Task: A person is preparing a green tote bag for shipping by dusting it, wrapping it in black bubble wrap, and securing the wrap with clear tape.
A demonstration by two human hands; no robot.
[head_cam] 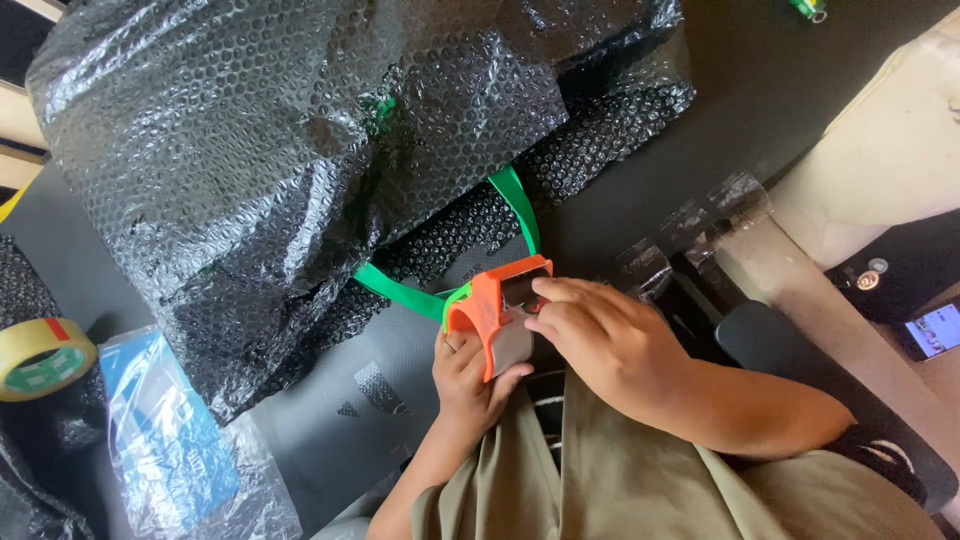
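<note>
Head camera shows the left hand clamped from below around an orange tape dispenser at the near edge of the dark table, while the right hand rests on its top with fingers curled together. Just beyond it lies a big bundle in black bubble wrap with a green strap; a yellow tape roll sits well apart at the left.
</note>
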